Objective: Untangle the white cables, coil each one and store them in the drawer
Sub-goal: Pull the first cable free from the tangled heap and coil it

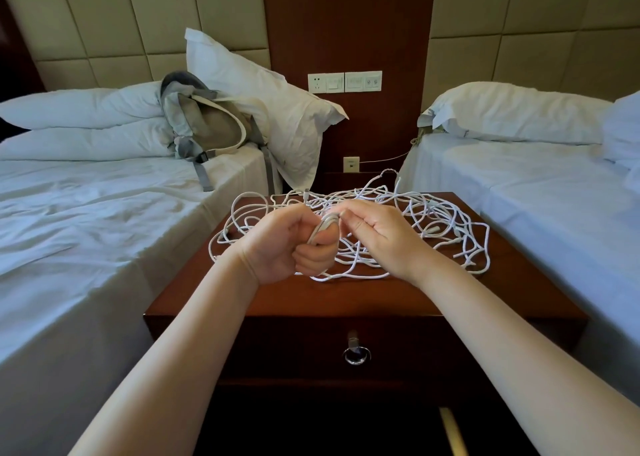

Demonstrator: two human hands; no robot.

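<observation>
**Inspector:** Site: a dark wooden bedside surface between two beds, a grey backpack on the bed to the left. The drawer under the surface is closed, and its ring pull hangs free.

**Clerk:** And the cables?

**Inspector:** The white cables lie in one loose tangle across the back and right of the surface. Both hands are raised just above its near edge.

**Clerk:** State of the fingers?

**Inspector:** The left hand has its fingers clenched round a small coil of several turns. The right hand has its fingers pinching a strand just beside the top of that coil.

**Clerk:** Your assessment?

**Inspector:** Early in the task, I judge: one cable is being wound and nothing is stored.

- Let the strand slide through the right-hand pinch and lay each turn flat against the last, all the same size.
- Draw slack gently. If a loop in the pile tightens, stop and lift it clear rather than pull.
- Hold the coil firmly in the left hand so the turns do not spring apart.
- Tuck the end round the bundle before opening the drawer.
</observation>
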